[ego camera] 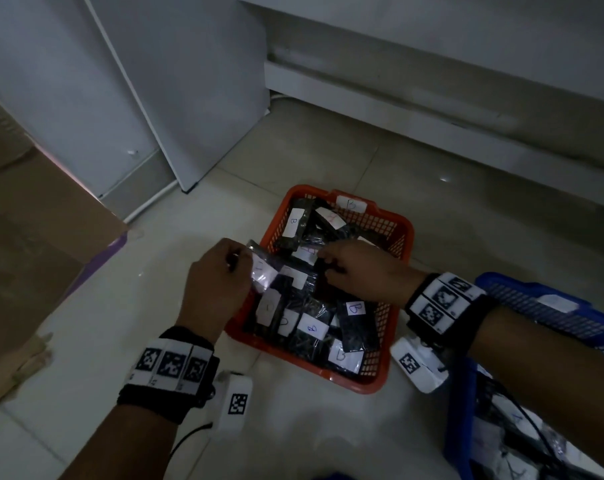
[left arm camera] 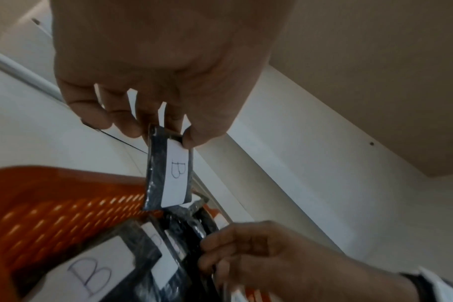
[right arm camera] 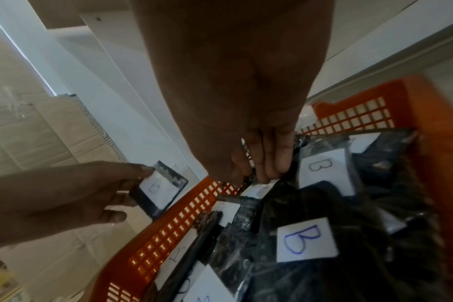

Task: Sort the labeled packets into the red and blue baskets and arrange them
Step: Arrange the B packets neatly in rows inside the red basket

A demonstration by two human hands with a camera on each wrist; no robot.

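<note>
Red basket (ego camera: 390,233) sits on the tiled floor (ego camera: 397,161) and serves as the landmark. It is full of dark packets (ego camera: 357,327) with white labels, most reading "B"; one label near its far wall looks like "A", though not clearly. A "B" tag (ego camera: 351,204) is fixed to the basket's far rim.

Left hand (ego camera: 217,285) is at the basket's left rim. Thumb and fingers pinch the top edge of one packet (left arm camera: 169,169) labelled "B", which hangs nearly upright over that rim, its lower end just above the packets inside.

Right hand (ego camera: 359,271) is inside the basket, near its middle. Its fingers (right arm camera: 274,159) are curled down onto the top edge of a packet in the pile (right arm camera: 253,179); the label under the fingertips is mostly hidden and unreadable. The grip appears clamped on that packet.

Blue basket (ego camera: 550,306) stands just to the right of the red one, under the right forearm, with labelled packets in it too. A white panel (ego camera: 189,98) leans behind the red basket, and cardboard (ego camera: 34,237) lies to its left.
</note>
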